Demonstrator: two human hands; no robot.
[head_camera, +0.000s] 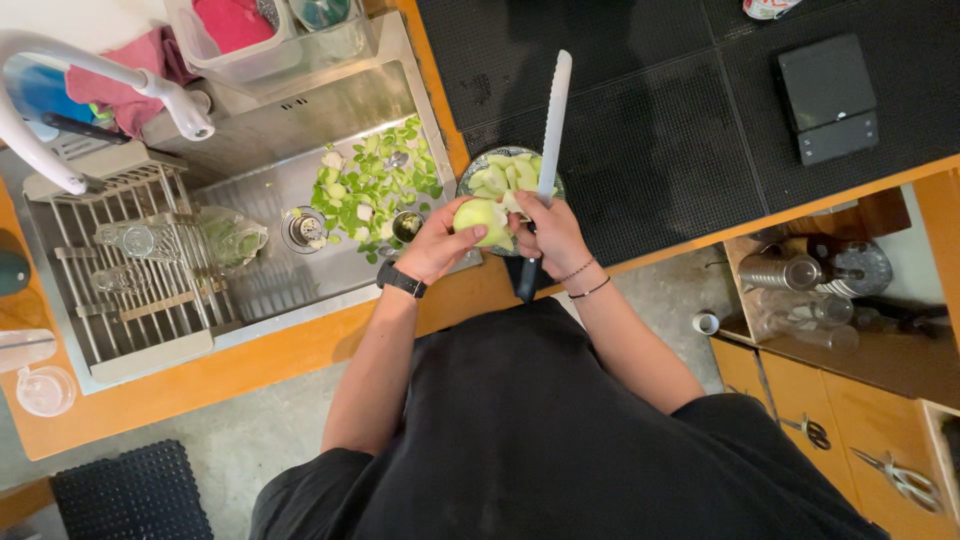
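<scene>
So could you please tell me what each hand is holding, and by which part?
Left hand cups the peeled green apple around its side; right hand holds the long serrated knife by its handle.

Two hands, left hand (437, 243) and right hand (549, 232), one peeled green apple (480, 215), one long serrated knife (549, 140), one bowl (470, 180) of apple slices, one sink (270, 140), one white tap (90, 75), one black scale (828, 95), two pairs of scissors (812, 431) in drawers

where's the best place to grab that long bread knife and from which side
By the dark handle, the end nearest the person, coming from the body side. On the knife, the long serrated blade points away over the black mat, so that end is best avoided. The right hand already wraps the upper handle; the left hand holds the green apple.
</scene>
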